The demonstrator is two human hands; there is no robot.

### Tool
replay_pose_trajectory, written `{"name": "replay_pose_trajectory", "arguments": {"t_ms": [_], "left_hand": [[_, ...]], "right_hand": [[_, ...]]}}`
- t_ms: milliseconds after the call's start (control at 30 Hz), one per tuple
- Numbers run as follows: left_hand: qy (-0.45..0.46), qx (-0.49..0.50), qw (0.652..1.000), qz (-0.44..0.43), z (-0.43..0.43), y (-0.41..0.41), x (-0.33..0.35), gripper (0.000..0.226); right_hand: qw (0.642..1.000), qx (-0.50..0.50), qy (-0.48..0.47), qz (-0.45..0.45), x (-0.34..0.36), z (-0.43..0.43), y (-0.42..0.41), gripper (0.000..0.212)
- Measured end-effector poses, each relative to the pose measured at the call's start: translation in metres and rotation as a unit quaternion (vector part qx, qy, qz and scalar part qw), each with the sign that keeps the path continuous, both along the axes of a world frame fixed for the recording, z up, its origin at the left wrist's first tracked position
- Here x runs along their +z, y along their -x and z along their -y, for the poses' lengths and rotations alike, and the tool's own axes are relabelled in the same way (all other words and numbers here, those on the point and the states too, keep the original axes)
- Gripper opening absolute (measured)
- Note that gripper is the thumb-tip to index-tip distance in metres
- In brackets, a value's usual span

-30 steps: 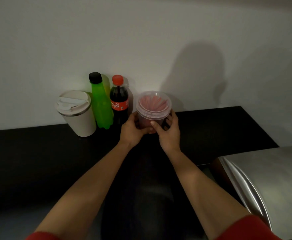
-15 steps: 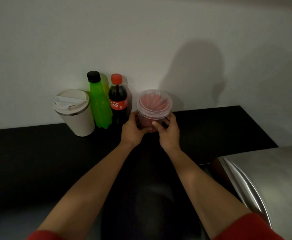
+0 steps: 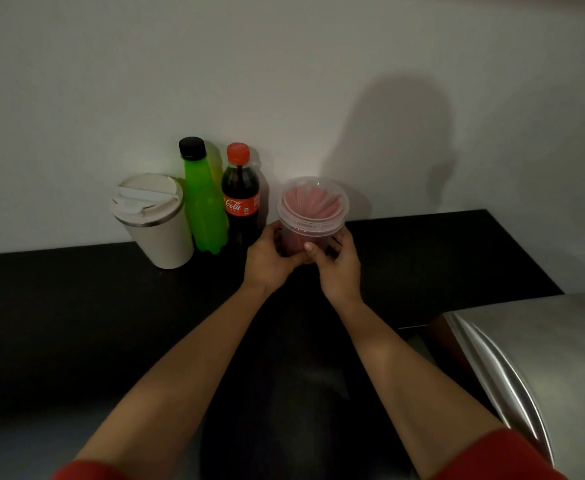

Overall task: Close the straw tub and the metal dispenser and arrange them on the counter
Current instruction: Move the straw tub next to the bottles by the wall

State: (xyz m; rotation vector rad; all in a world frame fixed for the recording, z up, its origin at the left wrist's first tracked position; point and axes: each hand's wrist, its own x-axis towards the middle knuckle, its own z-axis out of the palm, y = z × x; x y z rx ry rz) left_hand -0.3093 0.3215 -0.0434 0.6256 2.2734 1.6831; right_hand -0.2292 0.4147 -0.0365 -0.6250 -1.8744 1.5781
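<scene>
White "Coca-Cola" script partly readable as "Cola" on red label, dark cola bottle (image 3: 240, 199)

Left hand (image 3: 266, 259) and right hand (image 3: 339, 268) clasp lidded straw tub (image 3: 312, 213) near back edge of dark surface (image 3: 76, 306). Cola bottle (image 3: 240, 195), green bottle (image 3: 202, 199), lidded cup (image 3: 154, 220) alongside at wall. Metal dispenser (image 3: 540, 368) at right edge.
</scene>
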Motion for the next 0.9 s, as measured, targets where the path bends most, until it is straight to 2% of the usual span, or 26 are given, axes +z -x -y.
{"name": "replay_pose_trajectory", "arguments": {"t_ms": [467, 733, 900], "left_hand": [[0.007, 0.002, 1.0, -0.014, 0.0, -0.002, 0.004, 0.08], [0.013, 0.006, 1.0, -0.015, 0.011, -0.01, 0.01, 0.087], [0.023, 0.017, 0.999, -0.033, 0.023, -0.021, 0.022, 0.079]], "right_hand": [[1.0, 0.005, 0.006, 0.024, 0.001, 0.0, -0.001, 0.061], [0.997, -0.009, -0.004, 0.077, 0.002, 0.004, -0.01, 0.074], [0.993, -0.033, -0.02, 0.113, 0.011, 0.008, -0.02, 0.073]]}}
